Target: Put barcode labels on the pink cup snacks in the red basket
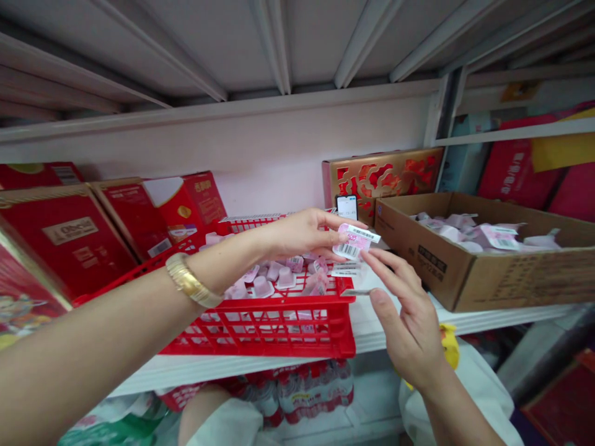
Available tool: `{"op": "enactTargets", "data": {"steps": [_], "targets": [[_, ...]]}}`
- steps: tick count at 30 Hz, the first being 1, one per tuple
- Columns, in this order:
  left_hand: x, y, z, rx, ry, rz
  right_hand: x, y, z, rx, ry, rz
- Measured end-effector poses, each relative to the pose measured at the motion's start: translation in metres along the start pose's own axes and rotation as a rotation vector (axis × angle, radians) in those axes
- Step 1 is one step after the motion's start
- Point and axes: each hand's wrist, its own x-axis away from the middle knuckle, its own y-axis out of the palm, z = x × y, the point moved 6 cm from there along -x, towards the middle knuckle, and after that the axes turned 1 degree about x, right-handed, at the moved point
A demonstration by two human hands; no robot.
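Note:
My left hand (304,234), with a gold bracelet (190,280) at its wrist, pinches a small pink jelly-style cup (352,243). The cup's printed lid with a barcode faces me, and a white barcode sticker (363,233) lies across its upper edge, partly overhanging. My right hand (409,313) has a fingertip at the lid's lower right corner. Its thumb meets the end of a strip of barcode labels (356,292), which hangs below the cup; the grip behind is partly hidden. Beneath both hands, a red plastic basket (279,303) holds many similar cups (263,287).
A cardboard box (458,279) with more cups stands on the white shelf (372,328) at right. A phone (346,207) stands upright behind the basket. Red gift boxes (69,232) are at left, a gold-red box (385,173) behind. Bottles (302,393) sit below; shelf beams (279,49) hang overhead.

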Motion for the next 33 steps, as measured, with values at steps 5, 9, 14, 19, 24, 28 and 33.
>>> {"op": "enactTargets", "data": {"steps": [5, 9, 14, 19, 24, 28, 33], "targets": [[-0.031, 0.043, 0.018, -0.046, 0.006, -0.039, 0.008, -0.044, 0.013, 0.005, 0.084, 0.082], [-0.076, 0.079, 0.028, -0.038, 0.012, -0.028, 0.0, -0.087, 0.033, 0.122, 0.112, 0.213], [-0.127, 0.107, 0.048, -0.037, 0.009, 0.032, -0.035, -0.13, 0.079, 0.345, 0.177, 0.289], [-0.134, 0.078, 0.052, -0.232, 0.04, 0.164, -0.032, -0.149, 0.096, 0.527, 0.203, 0.33], [-0.086, -0.004, 0.04, -0.483, 0.079, 0.427, 0.001, -0.132, 0.065, 0.231, 0.14, 0.451], [-0.039, -0.072, 0.008, -1.0, -0.142, 0.51, 0.013, -0.091, 0.056, -0.004, 0.195, 0.354], [-0.003, -0.116, -0.068, -1.094, -0.456, 0.192, 0.025, -0.049, 0.058, -0.087, 0.235, 0.197]]}}
